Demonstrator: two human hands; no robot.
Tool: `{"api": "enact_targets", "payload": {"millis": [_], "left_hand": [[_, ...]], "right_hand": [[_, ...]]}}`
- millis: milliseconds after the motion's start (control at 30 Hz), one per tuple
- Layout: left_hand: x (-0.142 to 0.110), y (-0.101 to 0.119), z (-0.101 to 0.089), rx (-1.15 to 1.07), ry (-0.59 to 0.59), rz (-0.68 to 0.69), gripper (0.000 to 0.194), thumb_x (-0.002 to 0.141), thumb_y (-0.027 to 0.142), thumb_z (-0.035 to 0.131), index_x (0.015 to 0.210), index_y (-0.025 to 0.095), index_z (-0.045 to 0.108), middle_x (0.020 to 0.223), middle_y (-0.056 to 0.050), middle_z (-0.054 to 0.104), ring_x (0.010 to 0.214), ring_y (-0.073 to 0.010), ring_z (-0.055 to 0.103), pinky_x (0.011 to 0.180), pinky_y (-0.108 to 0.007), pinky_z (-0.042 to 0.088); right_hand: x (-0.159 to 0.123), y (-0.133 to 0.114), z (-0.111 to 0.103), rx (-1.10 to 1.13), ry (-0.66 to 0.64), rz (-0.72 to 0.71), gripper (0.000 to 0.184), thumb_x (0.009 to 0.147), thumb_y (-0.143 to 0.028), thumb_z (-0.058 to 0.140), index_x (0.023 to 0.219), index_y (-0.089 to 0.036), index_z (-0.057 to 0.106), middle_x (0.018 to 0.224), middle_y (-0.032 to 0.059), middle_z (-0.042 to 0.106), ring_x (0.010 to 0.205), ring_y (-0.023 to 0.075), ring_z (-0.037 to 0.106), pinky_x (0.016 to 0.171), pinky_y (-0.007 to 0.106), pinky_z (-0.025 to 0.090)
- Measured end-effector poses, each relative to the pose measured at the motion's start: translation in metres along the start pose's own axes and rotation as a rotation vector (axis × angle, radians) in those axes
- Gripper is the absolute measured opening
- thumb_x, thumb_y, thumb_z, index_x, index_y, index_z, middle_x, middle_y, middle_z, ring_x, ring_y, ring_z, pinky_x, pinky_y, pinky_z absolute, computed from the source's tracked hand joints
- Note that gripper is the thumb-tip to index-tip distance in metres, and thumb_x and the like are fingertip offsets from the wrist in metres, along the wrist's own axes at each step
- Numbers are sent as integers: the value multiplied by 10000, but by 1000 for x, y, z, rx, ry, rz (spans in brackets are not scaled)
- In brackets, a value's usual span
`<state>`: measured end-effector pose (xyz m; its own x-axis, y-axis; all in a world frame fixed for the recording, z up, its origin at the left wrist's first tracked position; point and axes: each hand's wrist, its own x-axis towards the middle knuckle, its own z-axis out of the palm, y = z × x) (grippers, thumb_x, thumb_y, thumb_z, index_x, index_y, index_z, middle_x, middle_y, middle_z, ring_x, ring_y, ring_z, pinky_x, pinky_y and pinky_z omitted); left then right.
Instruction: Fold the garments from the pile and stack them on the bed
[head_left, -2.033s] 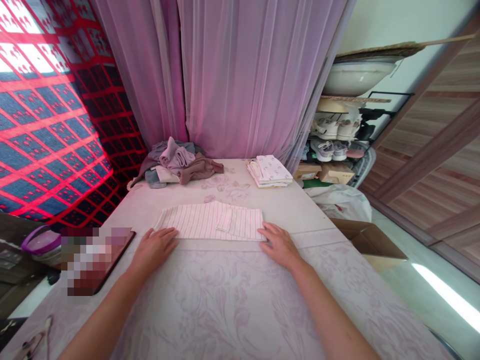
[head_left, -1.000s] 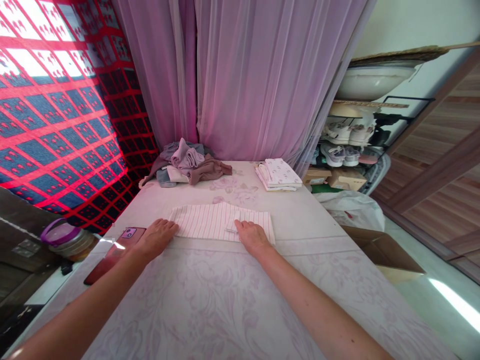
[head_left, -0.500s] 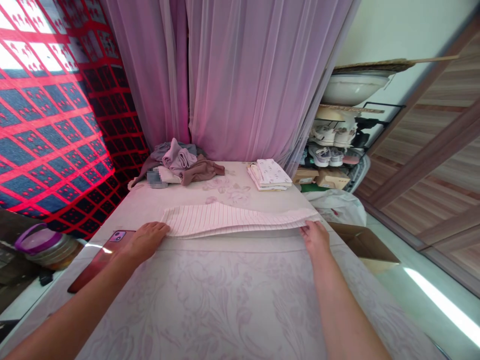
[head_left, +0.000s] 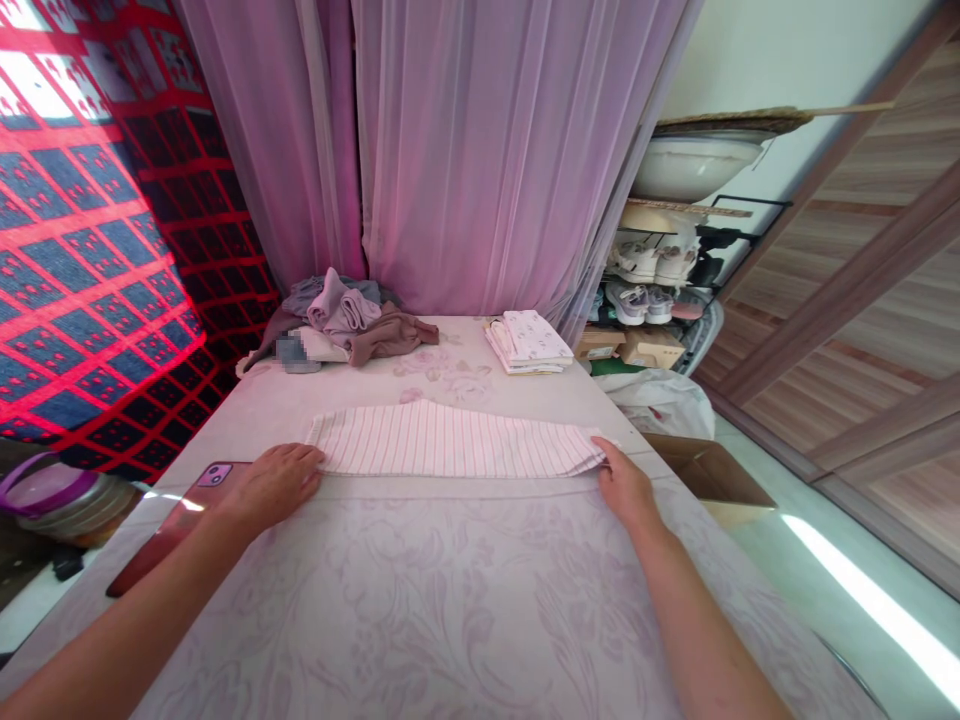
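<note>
A pink-striped cloth (head_left: 450, 442) is lying stretched out flat across a flower-patterned cover (head_left: 420, 590). The left hand (head_left: 283, 484) is resting palm down at its left end, beside a red phone (head_left: 161, 545); the fingers of the right hand (head_left: 628, 488) are gripping its right end. Behind, rumpled clothes (head_left: 341, 320) are lying leftward, a folded stack (head_left: 529, 342) is sitting rightward, and purple curtains (head_left: 487, 150) are hanging beyond.
</note>
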<state>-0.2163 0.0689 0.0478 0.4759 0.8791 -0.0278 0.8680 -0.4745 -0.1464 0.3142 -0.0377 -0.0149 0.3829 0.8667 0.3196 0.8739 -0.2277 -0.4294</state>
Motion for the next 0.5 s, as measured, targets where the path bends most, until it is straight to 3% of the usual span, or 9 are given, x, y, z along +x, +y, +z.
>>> {"api": "enact_targets", "payload": {"millis": [133, 233, 367, 500], "left_hand": [[0, -1, -1, -9, -16, -2, 419, 851, 367, 350, 1081, 190, 652, 1179, -101, 657, 1090, -252, 592, 976, -382, 390], [-2, 0, -3, -49, -5, -26, 473, 848, 496, 374, 1091, 193, 643, 1198, -103, 646, 1078, -268, 593, 973, -390, 386], [-2, 3, -2, -93, 32, -59, 469, 825, 526, 408, 1045, 189, 649, 1161, -105, 658, 1040, -279, 605, 975, -413, 378], [4, 9, 3, -69, 44, -132, 386, 811, 405, 419, 1028, 184, 650, 1143, -108, 662, 1043, -276, 606, 1019, -455, 337]], "right_hand": [[16, -3, -11, -86, 127, -25, 321, 770, -263, 477, 1012, -227, 685, 1078, 91, 647, 1032, 254, 587, 915, 404, 465], [38, -13, -24, -1, 245, -25, 292, 752, -352, 501, 903, -197, 698, 1197, 121, 586, 1125, 273, 534, 934, 411, 448], [65, -35, -53, 206, 222, 12, 324, 716, -413, 528, 883, -188, 690, 1290, 115, 550, 1089, 261, 552, 832, 367, 483], [76, -54, -79, 380, 151, 143, 408, 688, -468, 562, 961, -188, 675, 973, 71, 683, 816, 207, 607, 760, 345, 475]]}}
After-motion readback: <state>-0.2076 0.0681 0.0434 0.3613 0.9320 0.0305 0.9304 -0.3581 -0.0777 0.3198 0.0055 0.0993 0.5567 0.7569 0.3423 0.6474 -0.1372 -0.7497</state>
